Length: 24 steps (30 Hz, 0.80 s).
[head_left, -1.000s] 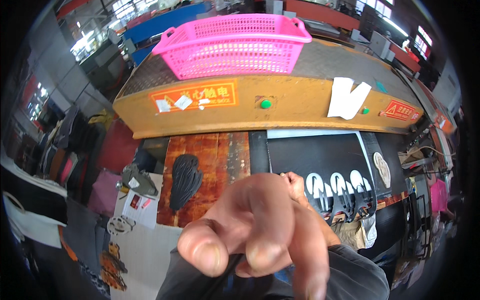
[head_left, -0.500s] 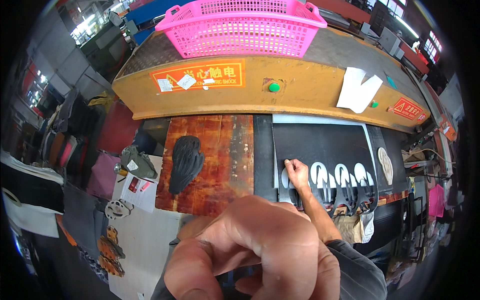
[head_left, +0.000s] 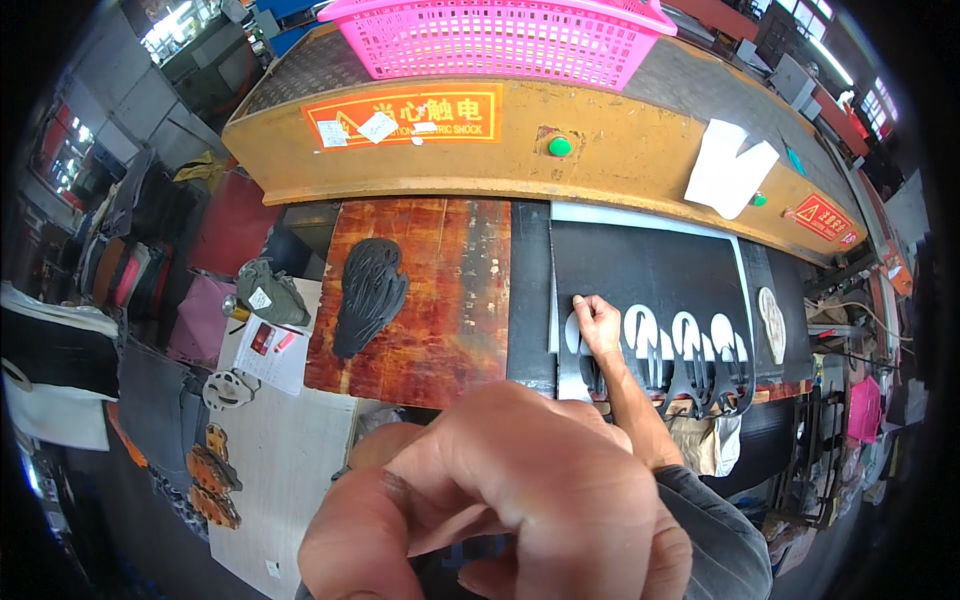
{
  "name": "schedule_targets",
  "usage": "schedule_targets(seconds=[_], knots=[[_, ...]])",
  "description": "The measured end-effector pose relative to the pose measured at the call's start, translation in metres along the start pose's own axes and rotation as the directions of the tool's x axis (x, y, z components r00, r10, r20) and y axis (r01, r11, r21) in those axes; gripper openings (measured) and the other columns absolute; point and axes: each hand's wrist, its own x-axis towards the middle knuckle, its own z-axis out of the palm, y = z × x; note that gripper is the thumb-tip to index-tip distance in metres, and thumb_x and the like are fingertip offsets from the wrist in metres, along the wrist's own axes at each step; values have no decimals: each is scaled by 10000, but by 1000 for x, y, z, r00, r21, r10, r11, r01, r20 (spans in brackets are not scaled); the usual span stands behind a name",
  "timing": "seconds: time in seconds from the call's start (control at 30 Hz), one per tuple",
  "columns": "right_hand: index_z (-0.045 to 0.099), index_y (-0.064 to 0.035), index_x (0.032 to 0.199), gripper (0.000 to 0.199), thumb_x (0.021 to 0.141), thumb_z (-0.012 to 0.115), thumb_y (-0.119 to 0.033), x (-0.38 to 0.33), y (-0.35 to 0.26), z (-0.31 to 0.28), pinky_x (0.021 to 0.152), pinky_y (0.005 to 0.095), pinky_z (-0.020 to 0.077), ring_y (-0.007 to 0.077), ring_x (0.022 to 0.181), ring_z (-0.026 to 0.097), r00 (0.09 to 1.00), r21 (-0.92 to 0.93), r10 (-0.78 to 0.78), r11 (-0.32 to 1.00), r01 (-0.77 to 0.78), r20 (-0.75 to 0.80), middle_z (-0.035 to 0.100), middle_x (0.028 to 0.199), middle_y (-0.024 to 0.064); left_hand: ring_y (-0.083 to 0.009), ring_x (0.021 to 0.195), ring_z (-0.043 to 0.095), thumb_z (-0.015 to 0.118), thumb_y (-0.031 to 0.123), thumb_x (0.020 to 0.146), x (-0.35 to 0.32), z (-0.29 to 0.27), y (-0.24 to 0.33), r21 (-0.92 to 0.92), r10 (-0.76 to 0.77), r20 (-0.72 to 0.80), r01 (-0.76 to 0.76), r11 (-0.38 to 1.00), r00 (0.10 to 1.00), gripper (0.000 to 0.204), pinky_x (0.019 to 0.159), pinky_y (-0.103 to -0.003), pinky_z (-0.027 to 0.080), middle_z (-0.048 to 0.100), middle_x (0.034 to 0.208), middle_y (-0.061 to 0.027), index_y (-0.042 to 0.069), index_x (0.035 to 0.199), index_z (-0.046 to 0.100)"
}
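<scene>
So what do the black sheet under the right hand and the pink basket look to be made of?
The black sheet under the right hand looks like matte rubber or foam: flat, dull, with clean sole-shaped cut-outs showing white beneath. The pink basket looks like moulded plastic: glossy, uniform colour, regular lattice walls.

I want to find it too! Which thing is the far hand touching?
Look below the long yellow machine front with the pink basket on top. The right hand presses a black sheet there, the only one with a row of white oval cut-out holes.
</scene>
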Motion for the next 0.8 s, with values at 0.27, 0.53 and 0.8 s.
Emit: schedule_targets(seconds=[0.27, 0.53, 0.8], knots=[[711, -12, 814, 367, 1000, 761, -324, 1, 4, 0, 634, 368, 502, 173, 621, 575, 1000, 20, -12, 1000, 12, 6, 627, 673, 78, -247, 721, 629, 825, 165, 945, 10, -7, -14, -46, 151, 54, -149, 988, 987, 316, 566, -314, 561, 654, 1059, -309, -66, 1058, 641], [733, 6, 852, 355, 1015, 771, -307, 1, -2, -1, 624, 321, 487, 90, 658, 540, 999, -33, 35, 999, -35, 16, 617, 669, 16, -236, 699, 615, 760, 227, 992, 8, -12, -5, 65, -37, 28, 35, 997, 999, 266, 579, -341, 522, 698, 1040, -237, 26, 1103, 626], [749, -23, 890, 389, 1004, 740, -395, 1, 6, 0, 703, 415, 550, 262, 696, 653, 998, -41, -49, 998, 51, 48, 693, 772, 162, -178, 638, 565, 644, 259, 1084, 9, -56, 24, 492, -112, -35, 115, 863, 993, 193, 586, -357, 467, 726, 1088, -112, 163, 1229, 561]])
